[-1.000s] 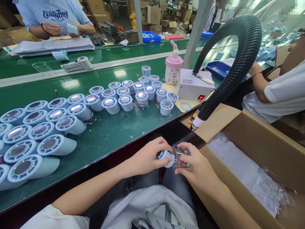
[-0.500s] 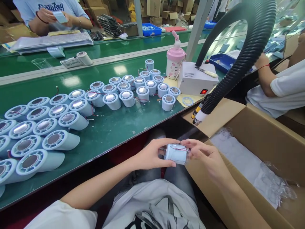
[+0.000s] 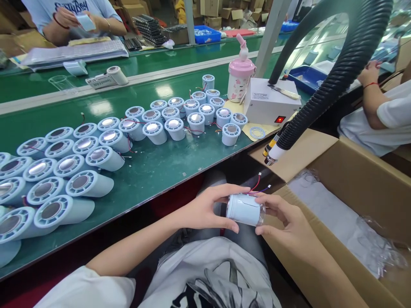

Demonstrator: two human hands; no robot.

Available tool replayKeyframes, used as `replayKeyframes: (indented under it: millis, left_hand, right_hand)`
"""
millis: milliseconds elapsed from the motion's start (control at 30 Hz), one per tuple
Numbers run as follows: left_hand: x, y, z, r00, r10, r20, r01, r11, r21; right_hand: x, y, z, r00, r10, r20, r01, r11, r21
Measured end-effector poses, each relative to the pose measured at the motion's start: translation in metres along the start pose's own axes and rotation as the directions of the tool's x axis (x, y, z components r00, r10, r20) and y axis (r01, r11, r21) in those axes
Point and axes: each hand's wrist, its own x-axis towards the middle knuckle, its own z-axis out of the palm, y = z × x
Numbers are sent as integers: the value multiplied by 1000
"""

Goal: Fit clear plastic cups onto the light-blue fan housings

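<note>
hands (image 3: 247, 214), smooth pale-blue plastic cylinder (image 3: 244, 209)

Many little round fans (image 3: 105, 157) sat on the table (image 3: 154, 169), and a big box (image 3: 359, 192) stood to their right.

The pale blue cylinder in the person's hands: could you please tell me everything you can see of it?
The pale blue cylinder looks like smooth plastic and lies on its side above the person's lap, off the green table. The left hand grips its left end and the right hand holds its right end, where something clear seems to sit. Thin red and dark wires rise from its top.
</note>
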Motion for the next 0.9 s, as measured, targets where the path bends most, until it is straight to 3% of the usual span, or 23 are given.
replayKeyframes:
  millis: [333,533,900]
  left_hand:
    - [-2,7,-1,1000,-1,27,-3,992,125]
    - [-2,7,-2,999,16,34,-22,983,180]
    - [-4,3,-1,998,45,35,-50,984,170]
  right_hand:
    - [0,-8,1,982,175,69,-186,957,223]
    - [2,-6,2,972,213,99,-234,912,335]
    - [7,-2,11,918,380,116,-386,783,488]
